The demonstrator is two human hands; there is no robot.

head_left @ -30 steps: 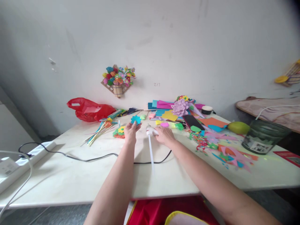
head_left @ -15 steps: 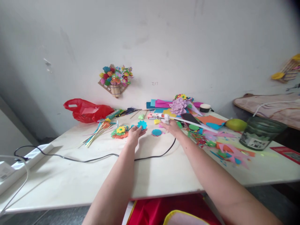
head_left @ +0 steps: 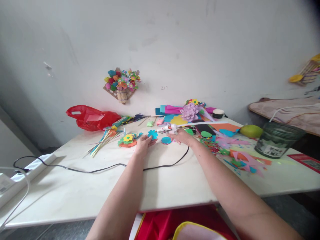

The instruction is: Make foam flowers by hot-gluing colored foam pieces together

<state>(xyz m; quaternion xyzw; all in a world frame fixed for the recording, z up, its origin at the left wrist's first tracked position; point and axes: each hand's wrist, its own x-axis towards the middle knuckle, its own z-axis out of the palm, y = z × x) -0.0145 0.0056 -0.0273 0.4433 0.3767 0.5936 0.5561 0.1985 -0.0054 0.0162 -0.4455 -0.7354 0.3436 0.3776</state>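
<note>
Between the fingers of my left hand (head_left: pixel 145 144) is a blue flower cutout (head_left: pixel 152 134) with a scalloped edge, held just over the table. My right hand (head_left: pixel 183 136) grips a white glue gun (head_left: pixel 170 128), its nozzle pointing left at the blue flower. A long white glue stick (head_left: pixel 205 124) sticks out of the gun's back toward the right. Below the gun lies a second blue scalloped cutout (head_left: pixel 166 140). Left of my left hand sits a pile of scalloped cutouts (head_left: pixel 128 142) in orange, green and yellow.
A black cord (head_left: pixel 105 170) runs across the table to a power strip (head_left: pixel 37 170). Thin paper strips (head_left: pixel 101 145) and a red plastic bag (head_left: pixel 93 118) lie at left. Coloured scraps (head_left: pixel 247 160), a green fruit (head_left: pixel 250 131) and a glass jar (head_left: pixel 278 141) stand at right.
The glue gun has come down and left, closer to the blue flower, and its glue stick has swung up to nearly level. My left hand has hardly moved.
</note>
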